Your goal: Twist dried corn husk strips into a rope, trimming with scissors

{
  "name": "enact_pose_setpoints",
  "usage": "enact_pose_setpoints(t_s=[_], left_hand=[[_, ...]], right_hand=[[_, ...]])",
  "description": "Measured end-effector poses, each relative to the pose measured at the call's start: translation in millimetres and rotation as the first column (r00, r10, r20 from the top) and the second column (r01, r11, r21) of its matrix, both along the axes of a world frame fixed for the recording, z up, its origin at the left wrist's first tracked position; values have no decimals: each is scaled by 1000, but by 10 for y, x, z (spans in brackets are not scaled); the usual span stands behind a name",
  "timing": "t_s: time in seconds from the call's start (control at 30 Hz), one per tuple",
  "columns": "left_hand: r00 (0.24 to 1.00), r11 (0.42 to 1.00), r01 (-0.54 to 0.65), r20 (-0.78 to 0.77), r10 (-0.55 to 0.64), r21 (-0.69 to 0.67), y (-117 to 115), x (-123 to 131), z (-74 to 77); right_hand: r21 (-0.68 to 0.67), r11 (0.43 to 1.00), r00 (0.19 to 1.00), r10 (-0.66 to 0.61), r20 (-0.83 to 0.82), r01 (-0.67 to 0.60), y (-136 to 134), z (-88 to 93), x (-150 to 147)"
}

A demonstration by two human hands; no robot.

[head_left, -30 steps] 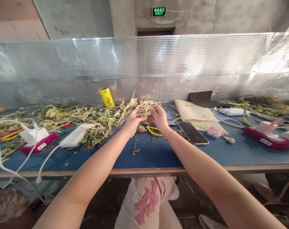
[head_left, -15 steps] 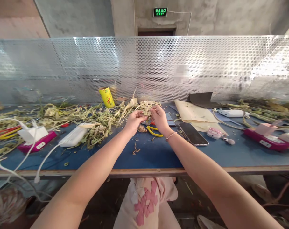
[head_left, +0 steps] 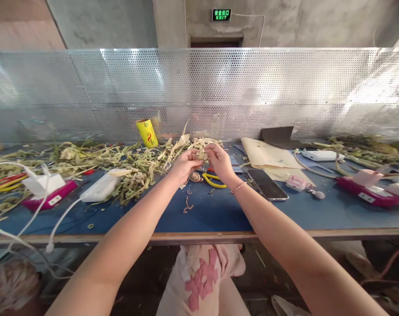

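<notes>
Both hands meet over the middle of the blue table, pinching pale dried plant pieces (head_left: 202,153) between their fingertips. My left hand (head_left: 185,165) grips from the left; my right hand (head_left: 219,160), with a thin bracelet at the wrist, grips from the right. Exactly how the piece is shaped is hard to make out against the heap behind. Just below the fingers lie a small brown coil (head_left: 196,177) and yellow-handled pliers (head_left: 214,180), partly covered by my right hand. Dried stems and leaves (head_left: 143,164) are heaped beyond and left of my left hand.
A black phone (head_left: 267,184), a pink earphone case (head_left: 295,183) and tan paper (head_left: 268,153) lie to the right. Magenta power strips (head_left: 49,198) and a white power bank (head_left: 103,186) with cables sit nearby. A yellow tube (head_left: 147,133) stands before the perforated metal screen (head_left: 120,87).
Both hands stay almost in place, still pinching the plant pieces. The fingers have shifted slightly, and a pale bit now shows just under my left hand.
</notes>
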State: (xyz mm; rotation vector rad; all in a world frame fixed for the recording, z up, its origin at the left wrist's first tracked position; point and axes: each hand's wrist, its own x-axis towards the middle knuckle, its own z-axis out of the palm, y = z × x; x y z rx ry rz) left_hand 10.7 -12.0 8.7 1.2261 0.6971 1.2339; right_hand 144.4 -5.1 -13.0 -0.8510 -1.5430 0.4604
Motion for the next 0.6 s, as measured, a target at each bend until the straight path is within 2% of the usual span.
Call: enact_pose_setpoints(t_s=[0.17,0.47,0.6], left_hand=[[1000,1000,7,10,-7,-2,-9,4,14],[999,997,9,43,-6,-80,-5,10,28],[999,999,40,31,-40,0,44,-7,-17]], right_hand=[[62,998,988,18,154,-28,-15,28,47],[185,982,959,-28,281,-25,49,-1,95],[178,984,958,-34,286,-18,33,15,84]])
